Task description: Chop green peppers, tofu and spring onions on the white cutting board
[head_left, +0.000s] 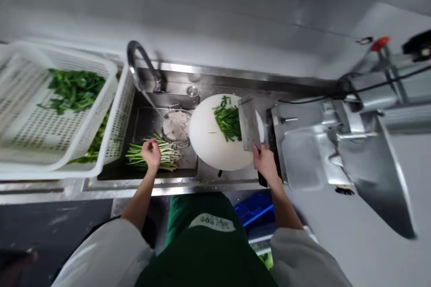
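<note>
My right hand (265, 161) is closed round the handle of a cleaver (248, 123). The cleaver's wide blade lies at the right of a pile of cut green leaves (228, 119) on a round white cutting board (207, 150). Over the sink, my left hand (151, 154) has its fingers curled in; what they hold, if anything, is hidden. Directly below and around that hand lies a bunch of scallions (170, 157), white ends toward the right.
A curved faucet (143, 54) runs water into the sink (192, 166), near a round wire-handled strainer (175, 125) of pale contents. Nested white baskets (116, 125) with leafy greens (76, 89) stand left. A metal slicing machine (303, 157) stands close on the right.
</note>
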